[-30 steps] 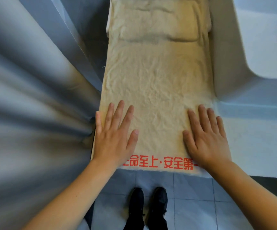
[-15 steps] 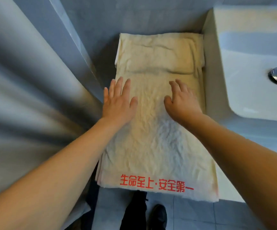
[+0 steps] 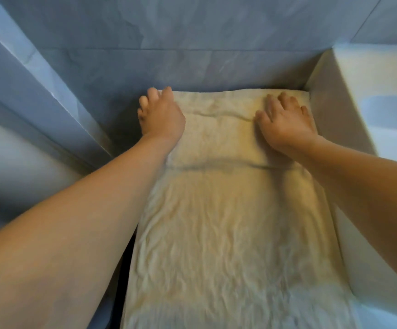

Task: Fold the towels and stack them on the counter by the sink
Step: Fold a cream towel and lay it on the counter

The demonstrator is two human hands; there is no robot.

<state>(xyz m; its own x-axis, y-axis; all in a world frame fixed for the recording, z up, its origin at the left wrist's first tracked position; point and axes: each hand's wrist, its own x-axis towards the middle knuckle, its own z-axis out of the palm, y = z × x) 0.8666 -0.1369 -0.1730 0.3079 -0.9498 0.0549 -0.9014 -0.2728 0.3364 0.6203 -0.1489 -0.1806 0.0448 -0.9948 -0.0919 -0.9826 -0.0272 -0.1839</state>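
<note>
A long cream towel (image 3: pixel 230 233) lies lengthwise on the narrow counter, running from the near edge to the back wall. Its far part is a thicker folded layer, ending in a shadowed ridge across the towel. My left hand (image 3: pixel 160 115) is at the far left corner, with its fingers curled over the towel's edge. Over by the far right corner, my right hand (image 3: pixel 285 122) rests on that layer with fingers spread and slightly bent. Both forearms reach forward over the towel's sides.
The white sink block (image 3: pixel 340 110) rises directly along the towel's right side. A grey-blue tiled wall (image 3: pixel 216 43) closes the back. A slanted grey panel (image 3: pixel 50 96) crowds the left, with a dark gap beside the towel.
Both hands slid along the towel from its near end to its far end. The view tilted up, so the red printed hem and the floor left the frame.
</note>
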